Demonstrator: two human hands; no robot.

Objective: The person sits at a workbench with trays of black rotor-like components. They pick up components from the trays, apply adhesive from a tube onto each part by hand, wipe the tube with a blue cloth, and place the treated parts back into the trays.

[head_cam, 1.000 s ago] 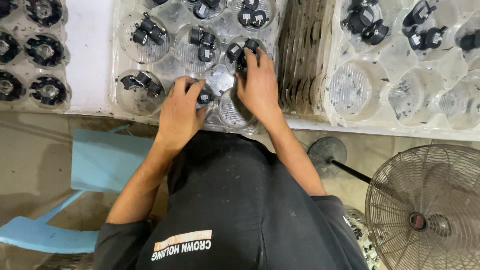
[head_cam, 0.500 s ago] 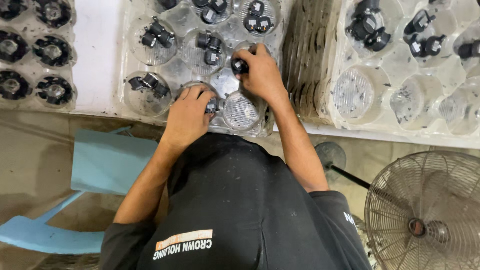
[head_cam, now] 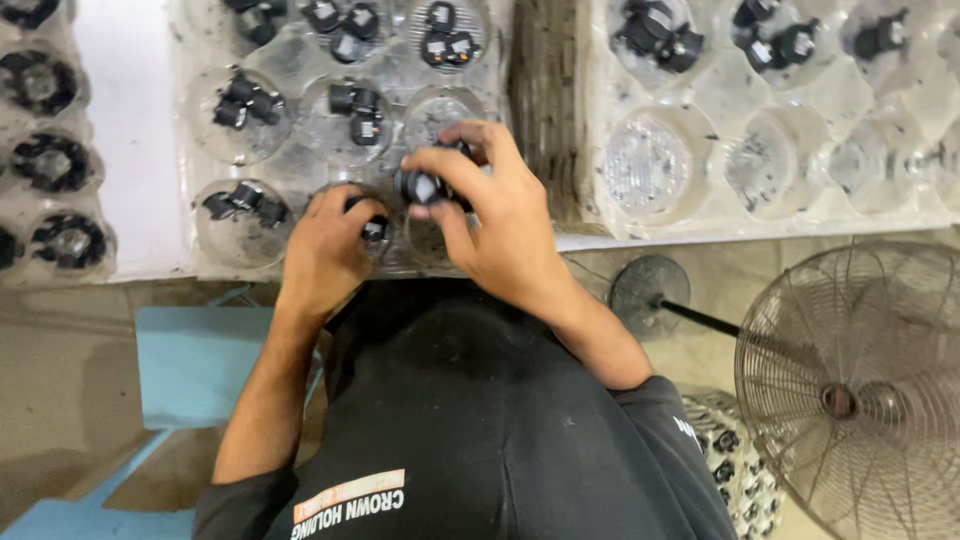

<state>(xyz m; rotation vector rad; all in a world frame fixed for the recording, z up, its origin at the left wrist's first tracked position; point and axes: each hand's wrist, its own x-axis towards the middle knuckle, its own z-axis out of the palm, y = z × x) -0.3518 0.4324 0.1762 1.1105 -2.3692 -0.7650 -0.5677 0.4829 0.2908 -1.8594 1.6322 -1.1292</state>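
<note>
Black part pinched in right hand, above clear tray

The person is wearing a black short-sleeved cotton T-shirt, dusted with pale specks. It is carrying white lettering beside an orange stripe at the lower edge. Both forearms are showing bare below the sleeves.

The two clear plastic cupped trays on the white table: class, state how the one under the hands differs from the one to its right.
The clear plastic cupped tray under the hands has small black parts in most visible cups; the clear plastic cupped tray at right has them only in its far row, its near cups empty. Both hands work over the first; none touches the second. Both lie flat on the white table.
</note>
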